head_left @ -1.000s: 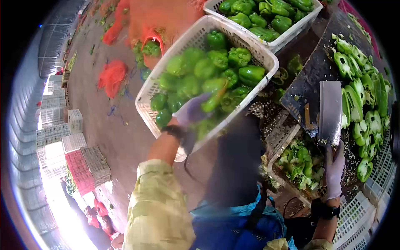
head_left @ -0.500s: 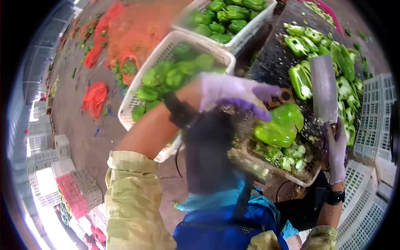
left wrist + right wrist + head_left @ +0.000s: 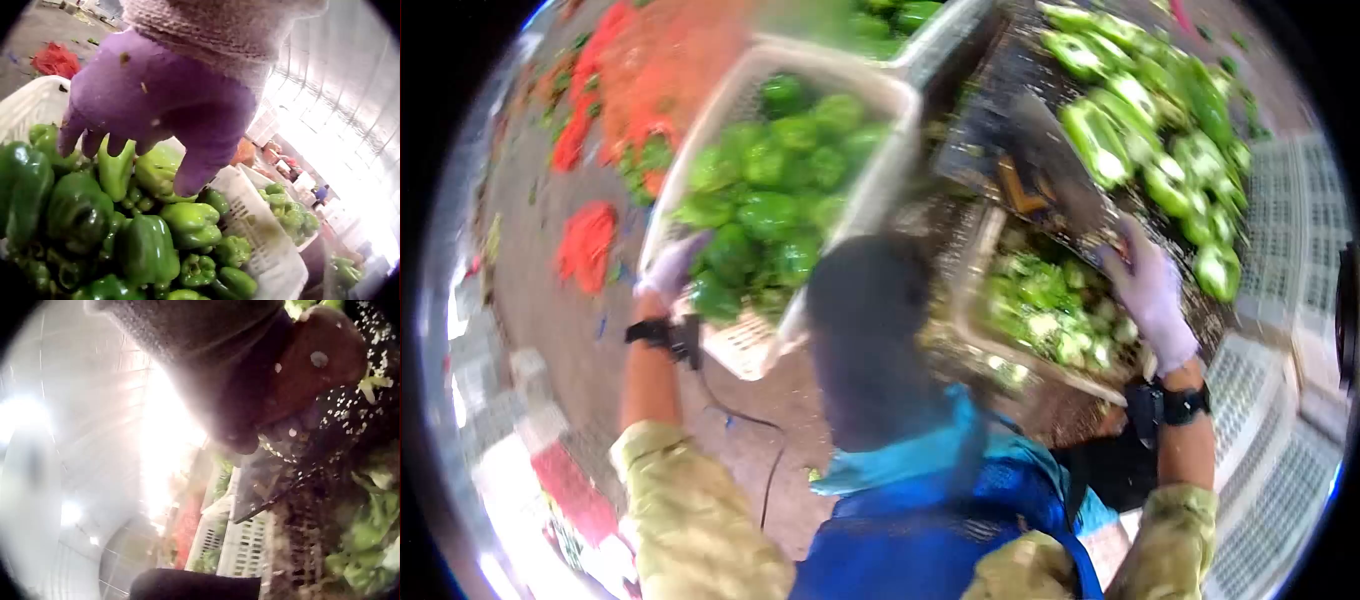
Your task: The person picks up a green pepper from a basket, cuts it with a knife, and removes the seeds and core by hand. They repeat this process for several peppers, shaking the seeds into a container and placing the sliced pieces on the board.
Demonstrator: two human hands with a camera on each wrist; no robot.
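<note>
**Green bell peppers under a spread left hand, cleaver waiting at the board**

Green bell peppers (image 3: 144, 244) fill the white crate (image 3: 262, 231), and the gloved left hand (image 3: 156, 112) hangs over the heap near the crate's near corner. Its fingers are spread and dangling, fingertips brushing one pepper, nothing pinched. Over on the right, the right hand (image 3: 1152, 295) looks wrapped round the cleaver (image 3: 1050, 165) handle, though blur hides the fingers. The blade lies across the dark cutting board (image 3: 980, 150), likely parked flat for safety. Pepper halves (image 3: 1160, 150) pile along the board's far edge. The scrap basket (image 3: 970, 290) sits under its near edge, probably to catch the cores (image 3: 1050, 310).
</note>
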